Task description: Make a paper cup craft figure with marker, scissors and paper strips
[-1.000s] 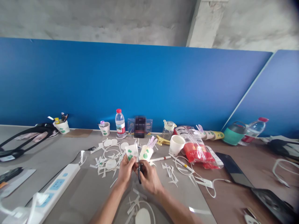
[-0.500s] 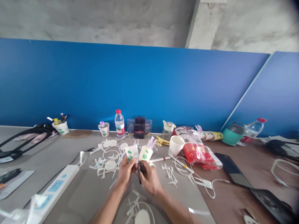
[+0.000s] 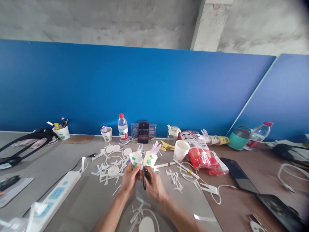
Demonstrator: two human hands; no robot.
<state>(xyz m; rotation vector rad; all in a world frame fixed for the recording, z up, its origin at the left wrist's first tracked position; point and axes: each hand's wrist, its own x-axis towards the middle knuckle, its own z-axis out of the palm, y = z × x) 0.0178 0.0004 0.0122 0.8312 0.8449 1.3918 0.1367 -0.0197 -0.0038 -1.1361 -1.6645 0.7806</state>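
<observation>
Only the view, swung slightly right; hands nearly unmoved | green-dotted paper piece (image 3: 135, 158): over table (image 3: 79, 201), at scissors (image 3: 144, 180) | left hand (image 3: 130, 179) pinches its lower edge, right hand (image 3: 154, 184) grips scissors | likely light, bendy, easily creased; best held low, clear of blades

Big grey and brown flat desktop (image 3: 82, 199) had loads on it, white paper scraps (image 3: 113, 170) all over the grey part, a long white plastic power strip (image 3: 60, 196), a red-capped clear plastic bottle (image 3: 123, 130), plus a plain white paper cup (image 3: 181, 150).
</observation>
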